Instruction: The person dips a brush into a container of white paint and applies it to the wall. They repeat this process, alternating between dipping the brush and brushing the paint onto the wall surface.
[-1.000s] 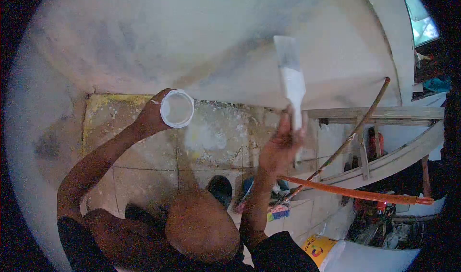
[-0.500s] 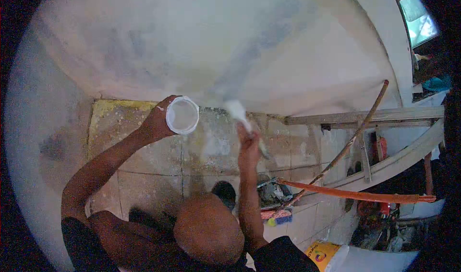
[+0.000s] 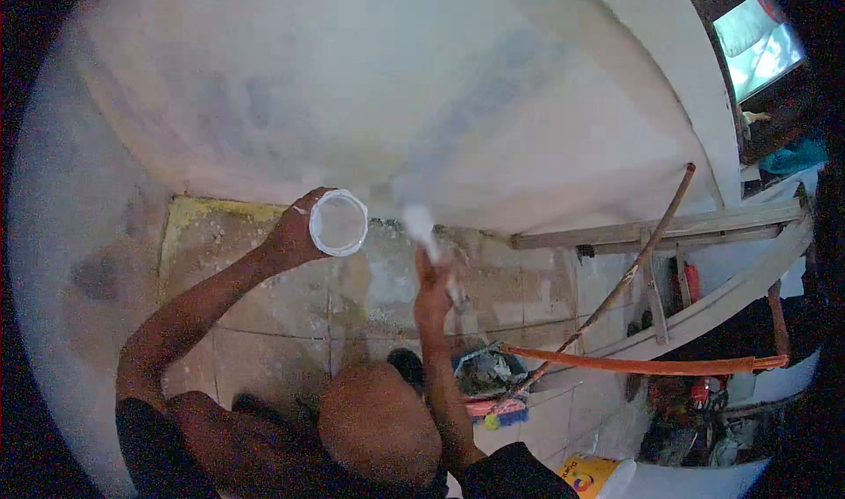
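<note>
1. The right hand [image 3: 433, 288] is curled around the handle of the brush [image 3: 420, 226], which is blurred.
2. The brush's long axis slants; its white head points up and slightly left, at the foot of the smooth, patchy wall [image 3: 352, 77].
3. The left hand [image 3: 295, 235] grips a round, white-rimmed container [image 3: 363, 224], its mouth facing the camera.
4. Below lie stained, speckled floor tiles [image 3: 264, 354]; rightward, a long, thin stick [image 3: 629, 275] leans diagonally.

Left hand [image 3: 297, 235] curled — right hand [image 3: 433, 289] clenched.
</note>
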`<state>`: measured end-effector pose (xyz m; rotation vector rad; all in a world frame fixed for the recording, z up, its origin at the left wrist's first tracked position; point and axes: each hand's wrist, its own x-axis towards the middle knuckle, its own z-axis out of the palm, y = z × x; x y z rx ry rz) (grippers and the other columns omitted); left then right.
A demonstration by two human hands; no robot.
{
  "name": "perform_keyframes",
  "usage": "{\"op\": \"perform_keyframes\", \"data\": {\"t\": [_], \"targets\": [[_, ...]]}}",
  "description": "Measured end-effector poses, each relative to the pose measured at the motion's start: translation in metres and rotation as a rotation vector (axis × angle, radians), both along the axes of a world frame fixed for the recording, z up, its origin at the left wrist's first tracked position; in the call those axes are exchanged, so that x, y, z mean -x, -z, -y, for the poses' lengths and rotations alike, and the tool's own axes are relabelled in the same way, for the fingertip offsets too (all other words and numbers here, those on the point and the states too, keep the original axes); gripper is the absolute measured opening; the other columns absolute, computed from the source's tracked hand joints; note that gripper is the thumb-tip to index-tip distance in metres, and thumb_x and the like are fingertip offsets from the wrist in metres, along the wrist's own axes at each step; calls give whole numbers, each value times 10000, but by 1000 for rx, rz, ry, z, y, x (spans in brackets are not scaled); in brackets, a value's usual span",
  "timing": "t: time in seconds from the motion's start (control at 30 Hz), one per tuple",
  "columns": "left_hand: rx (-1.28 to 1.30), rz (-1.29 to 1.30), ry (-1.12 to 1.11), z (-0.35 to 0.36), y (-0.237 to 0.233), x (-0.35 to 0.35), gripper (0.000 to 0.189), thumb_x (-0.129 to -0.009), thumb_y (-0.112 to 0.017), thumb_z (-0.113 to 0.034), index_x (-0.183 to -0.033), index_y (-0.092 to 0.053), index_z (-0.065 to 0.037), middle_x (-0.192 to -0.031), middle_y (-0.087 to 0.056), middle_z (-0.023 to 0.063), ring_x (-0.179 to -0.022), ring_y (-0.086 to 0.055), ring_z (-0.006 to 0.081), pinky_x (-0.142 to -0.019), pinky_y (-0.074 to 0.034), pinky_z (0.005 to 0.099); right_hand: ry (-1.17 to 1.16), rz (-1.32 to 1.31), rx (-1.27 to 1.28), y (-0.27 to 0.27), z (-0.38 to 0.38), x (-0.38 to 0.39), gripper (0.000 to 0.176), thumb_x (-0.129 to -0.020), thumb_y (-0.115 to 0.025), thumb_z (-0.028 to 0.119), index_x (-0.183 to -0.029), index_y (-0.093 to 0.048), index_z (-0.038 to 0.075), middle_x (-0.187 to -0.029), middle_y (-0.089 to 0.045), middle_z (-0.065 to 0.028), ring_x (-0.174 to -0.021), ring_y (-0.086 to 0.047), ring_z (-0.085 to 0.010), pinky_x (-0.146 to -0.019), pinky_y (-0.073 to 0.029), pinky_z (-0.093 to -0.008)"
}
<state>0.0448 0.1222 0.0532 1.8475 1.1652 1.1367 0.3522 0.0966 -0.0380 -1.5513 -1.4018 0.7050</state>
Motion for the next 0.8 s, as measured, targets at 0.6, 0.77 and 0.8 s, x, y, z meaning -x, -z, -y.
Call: {"op": "perform_keyframes", "data": {"t": [0.6,0.77,0.8], "targets": [[-43,-64,-92,7,-11,-2,786,-654,-915,-285,-1286,-513,-46,-1250,-586,142,-1178,-589,303,-1034,-481,412,139,-912,-436,-209,-19,31,468,-1087,-310,257,-1471,-373,-3,-1447,-453,-301,-1351,-475,-365,-1148,-405,-447],[-34,-25,-102,9,-12,0,790,-655,-914,-283,-1296,-511,-55,-1250,-588,139,-1175,-592,302,-1037,-479,412,20,-926,6,46,-5,27,489,-1078,-407,301,-1464,-388,2,-1454,-484,-198,-1232,-583,-294,-1067,-480,-378],[-33,-33,-106,9,-13,0,790,-655,-914,-283,-1296,-511,-55,-1250,-588,139,-1175,-592,302,-1037,-479,412,18,-934,9,46,2,32,489,-1078,-407,301,-1464,-388,2,-1454,-484,-198,-1232,-583,-294,-1067,-480,-378]]}}
